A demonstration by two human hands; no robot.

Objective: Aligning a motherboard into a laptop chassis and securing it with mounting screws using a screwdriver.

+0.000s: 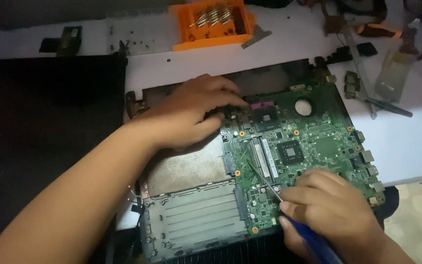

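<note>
Gripping a blue-handled screwdriver (pixel 289 210) in the right hand (pixel 330 215), tip down on the green motherboard (pixel 308 146) inside the opened laptop base (pixel 191 215); left hand (pixel 191 115) pressing fingers flat on the board's upper-left edge, holding nothing.

orange tray (pixel 184 30) of brass bits, loose metal bracket (pixel 362 73)

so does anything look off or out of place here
Nothing looks broken or spilled. The green circuit board sits a little askew in the opened laptop base. Removed parts and small screws lie scattered on the white table by the orange tray.
</note>
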